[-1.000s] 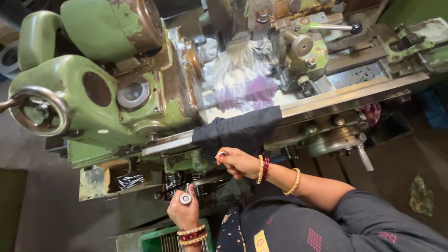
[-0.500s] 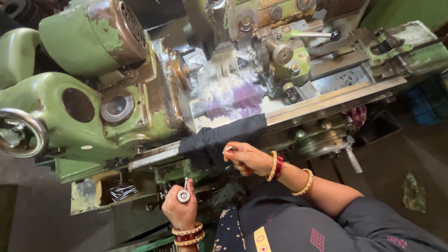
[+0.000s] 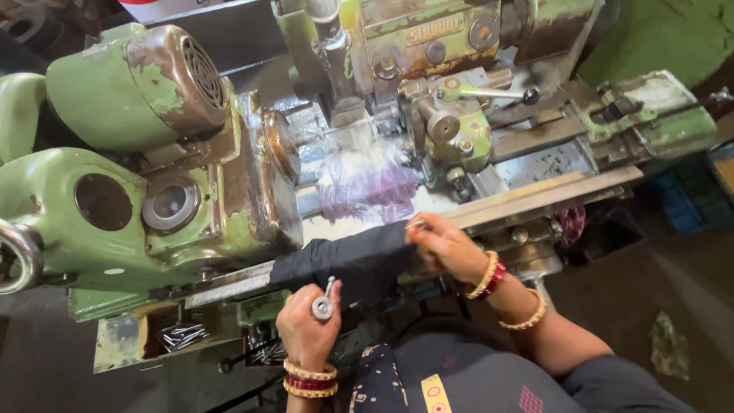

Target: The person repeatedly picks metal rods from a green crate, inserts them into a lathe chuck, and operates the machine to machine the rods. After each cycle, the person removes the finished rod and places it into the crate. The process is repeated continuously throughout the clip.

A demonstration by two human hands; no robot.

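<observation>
Left hand (image 3: pixel 306 330) clenched on a metal handle knob (image 3: pixel 323 307); right hand (image 3: pixel 443 246) pinches a small metal part (image 3: pixel 417 225) above dark cloth (image 3: pixel 348 260).

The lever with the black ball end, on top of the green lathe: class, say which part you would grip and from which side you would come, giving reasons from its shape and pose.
Grip the lever at its black ball end, probably coming from above right. The rod lies nearly level and juts right from its green hub, so the ball is the free, rounded end.
</observation>
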